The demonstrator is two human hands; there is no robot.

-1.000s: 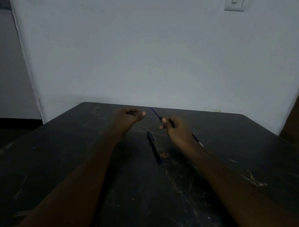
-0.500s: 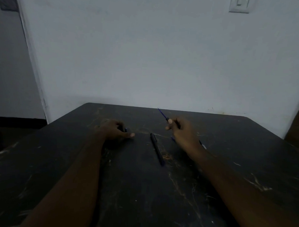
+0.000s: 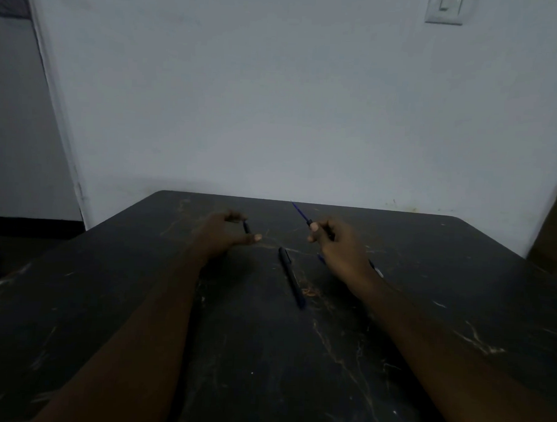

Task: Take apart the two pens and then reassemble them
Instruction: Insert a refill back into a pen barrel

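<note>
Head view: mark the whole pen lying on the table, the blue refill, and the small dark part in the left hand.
whole pen [image 3: 291, 278]: head view, mid-barrel, flat on the table.
blue refill [image 3: 300, 212]: head view, thin shaft above the right hand's fingers.
small dark part [image 3: 246, 227]: head view, its middle, between left thumb and fingers.

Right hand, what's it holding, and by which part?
The right hand holds a blue pen refill near its lower end, tip pointing up and away.

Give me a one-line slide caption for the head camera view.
Right hand holds a blue refill, left hand pinches a small dark pen part, whole pen lies between on black table.
</note>
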